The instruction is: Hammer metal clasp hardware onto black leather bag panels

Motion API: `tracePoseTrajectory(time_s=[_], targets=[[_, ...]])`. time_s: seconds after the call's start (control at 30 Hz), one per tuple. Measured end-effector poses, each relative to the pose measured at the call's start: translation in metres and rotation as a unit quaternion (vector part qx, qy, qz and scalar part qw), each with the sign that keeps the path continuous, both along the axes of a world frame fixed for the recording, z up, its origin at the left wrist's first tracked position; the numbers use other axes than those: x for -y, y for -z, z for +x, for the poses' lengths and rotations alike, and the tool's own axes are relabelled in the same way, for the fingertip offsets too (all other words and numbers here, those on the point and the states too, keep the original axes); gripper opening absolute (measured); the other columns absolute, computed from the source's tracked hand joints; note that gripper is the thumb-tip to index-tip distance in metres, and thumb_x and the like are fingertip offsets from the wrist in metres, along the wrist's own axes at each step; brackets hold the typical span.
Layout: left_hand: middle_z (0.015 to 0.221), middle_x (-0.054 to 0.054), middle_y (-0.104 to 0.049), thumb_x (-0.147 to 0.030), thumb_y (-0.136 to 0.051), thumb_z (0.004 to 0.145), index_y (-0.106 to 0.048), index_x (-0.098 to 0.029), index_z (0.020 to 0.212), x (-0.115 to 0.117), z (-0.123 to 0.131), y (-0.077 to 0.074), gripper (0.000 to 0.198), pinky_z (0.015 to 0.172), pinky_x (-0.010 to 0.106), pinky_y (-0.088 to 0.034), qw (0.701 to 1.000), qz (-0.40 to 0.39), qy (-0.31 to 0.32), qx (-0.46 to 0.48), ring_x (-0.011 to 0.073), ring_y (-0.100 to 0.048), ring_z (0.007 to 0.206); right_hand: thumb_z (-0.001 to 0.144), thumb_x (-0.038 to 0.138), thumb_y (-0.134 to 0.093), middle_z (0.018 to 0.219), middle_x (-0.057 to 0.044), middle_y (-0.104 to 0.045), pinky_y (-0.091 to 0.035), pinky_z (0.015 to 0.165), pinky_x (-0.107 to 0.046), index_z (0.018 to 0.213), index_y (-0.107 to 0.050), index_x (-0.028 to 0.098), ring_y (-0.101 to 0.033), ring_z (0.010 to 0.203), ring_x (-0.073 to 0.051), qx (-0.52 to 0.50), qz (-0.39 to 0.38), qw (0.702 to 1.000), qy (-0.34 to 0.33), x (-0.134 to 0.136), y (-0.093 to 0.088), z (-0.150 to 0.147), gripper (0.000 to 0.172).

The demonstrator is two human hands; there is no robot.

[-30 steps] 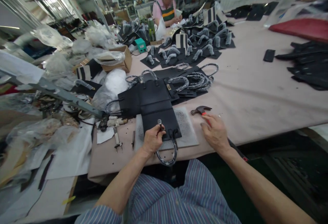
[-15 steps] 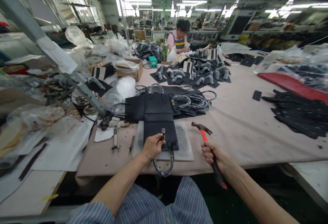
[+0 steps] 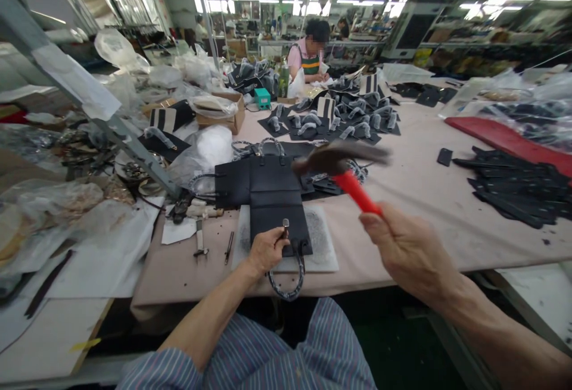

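Observation:
A black bag piece (image 3: 274,183) with wrapped handles lies unfolded, its near flap over a pale slab (image 3: 325,241). My left hand (image 3: 268,250) is closed round a short metal punch-like tool (image 3: 286,224), held upright on the near flap beside a handle (image 3: 288,295). My right hand (image 3: 409,247) grips a claw hammer (image 3: 360,192) by its red handle, raised above the table to the right of the slab. The hammer head is blurred. Left of the slab lie a thin dark rod (image 3: 229,247) and a metal tool (image 3: 200,241).
Behind the bag are more black pieces (image 3: 330,119), a teal box (image 3: 262,98) and a cardboard box (image 3: 223,119). A slanted metal post (image 3: 138,158) rises at left among plastic bags. Black strips (image 3: 518,184) lie at right. A person (image 3: 308,56) sits across the table.
My right hand has lifted the hammer up and toward the camera, its head now over the bag's right side. My left hand stays on the tool. The view has shifted slightly.

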State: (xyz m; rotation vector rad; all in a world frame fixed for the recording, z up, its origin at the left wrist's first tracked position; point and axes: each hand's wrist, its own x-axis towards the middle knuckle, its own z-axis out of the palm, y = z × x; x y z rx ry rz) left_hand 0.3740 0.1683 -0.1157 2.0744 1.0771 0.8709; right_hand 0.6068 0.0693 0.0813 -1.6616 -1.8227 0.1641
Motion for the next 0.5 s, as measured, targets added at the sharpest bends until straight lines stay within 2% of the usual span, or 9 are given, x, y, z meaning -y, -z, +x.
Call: tracePoseTrajectory(time_s=[0.07, 0.1, 0.17, 0.23, 0.3, 0.4, 0.43, 0.47, 0.5], targets=[[0.092, 0.002, -0.076, -0.016, -0.060, 0.091, -0.067, -0.021, 0.096, 0.000, 0.000, 0.000, 0.009, 0.082, 0.027, -0.053, 1.000, 0.003, -0.002, -0.002, 0.0168, -0.071, 0.083, 0.107, 0.050, -0.035, 0.058, 0.003, -0.050, -0.030, 0.048, -0.027, 0.082, -0.047, 0.023, -0.045, 0.046, -0.013, -0.048, 0.056, 0.997, 0.011, 0.001, 0.006, -0.003, 0.039], [0.092, 0.002, -0.076, -0.017, -0.060, 0.091, -0.067, -0.021, 0.096, 0.000, 0.000, 0.000, 0.009, 0.081, 0.027, -0.053, 1.000, 0.004, -0.001, -0.005, 0.0166, -0.071, 0.082, 0.108, 0.049, -0.034, 0.058, 0.003, -0.050, -0.028, 0.047, -0.027, 0.081, -0.046, 0.023, -0.043, 0.045, -0.013, -0.032, 0.048, 0.998, -0.004, 0.001, 0.010, -0.004, 0.039], [0.089, 0.002, -0.075, -0.016, -0.061, 0.090, -0.067, -0.020, 0.095, -0.001, 0.000, 0.001, 0.008, 0.080, 0.027, -0.054, 1.000, 0.009, -0.002, -0.015, 0.0167, -0.071, 0.081, 0.106, 0.047, -0.036, 0.054, 0.003, -0.048, -0.020, 0.045, -0.029, 0.077, -0.046, 0.023, -0.037, 0.040, -0.013, 0.063, -0.027, 0.996, -0.062, 0.000, 0.016, -0.003, 0.040], [0.088, 0.002, -0.075, -0.016, -0.063, 0.090, -0.067, -0.020, 0.095, -0.001, 0.000, 0.002, 0.008, 0.079, 0.027, -0.054, 1.000, 0.014, -0.001, -0.020, 0.0168, -0.071, 0.081, 0.104, 0.046, -0.041, 0.051, 0.002, -0.047, -0.016, 0.046, -0.031, 0.073, -0.046, 0.023, -0.034, 0.039, -0.013, 0.138, -0.090, 0.982, -0.095, -0.001, 0.012, -0.001, 0.039], [0.091, 0.002, -0.075, -0.016, -0.063, 0.090, -0.067, -0.021, 0.096, -0.001, 0.000, 0.003, 0.009, 0.080, 0.027, -0.055, 1.000, 0.018, -0.002, -0.016, 0.0165, -0.071, 0.082, 0.105, 0.047, -0.043, 0.053, 0.003, -0.048, -0.019, 0.046, -0.029, 0.075, -0.047, 0.023, -0.038, 0.041, -0.013, 0.105, -0.069, 0.990, -0.070, -0.001, 0.002, 0.000, 0.038], [0.093, 0.002, -0.075, -0.017, -0.062, 0.091, -0.068, -0.021, 0.096, 0.000, 0.000, 0.003, 0.009, 0.083, 0.026, -0.055, 1.000, 0.020, -0.003, -0.008, 0.0161, -0.071, 0.084, 0.109, 0.049, -0.031, 0.057, 0.003, -0.050, -0.030, 0.048, -0.027, 0.083, -0.047, 0.023, -0.047, 0.046, -0.015, -0.039, 0.058, 0.997, 0.034, 0.002, -0.006, -0.005, 0.040], [0.092, 0.002, -0.075, -0.017, -0.062, 0.091, -0.068, -0.021, 0.095, 0.000, 0.000, 0.003, 0.009, 0.083, 0.026, -0.054, 1.000, 0.020, -0.003, -0.008, 0.0161, -0.071, 0.084, 0.109, 0.049, -0.027, 0.057, 0.002, -0.050, -0.031, 0.048, -0.027, 0.083, -0.046, 0.023, -0.047, 0.046, -0.015, -0.045, 0.071, 0.995, 0.047, 0.003, -0.003, -0.007, 0.041], [0.091, 0.002, -0.075, -0.016, -0.062, 0.091, -0.068, -0.021, 0.094, 0.000, 0.000, 0.003, 0.008, 0.083, 0.026, -0.054, 1.000, 0.019, -0.002, -0.010, 0.0160, -0.071, 0.084, 0.109, 0.048, -0.025, 0.057, 0.001, -0.050, -0.030, 0.048, -0.028, 0.081, -0.045, 0.023, -0.046, 0.046, -0.015, -0.006, 0.053, 0.998, 0.046, 0.003, 0.001, -0.007, 0.043], [0.090, 0.002, -0.075, -0.016, -0.062, 0.090, -0.068, -0.021, 0.094, 0.001, 0.000, 0.002, 0.008, 0.082, 0.026, -0.054, 1.000, 0.018, -0.002, -0.011, 0.0159, -0.071, 0.083, 0.109, 0.048, -0.025, 0.055, 0.000, -0.050, -0.028, 0.047, -0.029, 0.079, -0.045, 0.023, -0.045, 0.044, -0.015, 0.061, 0.003, 0.998, 0.025, 0.003, 0.008, -0.005, 0.043]])
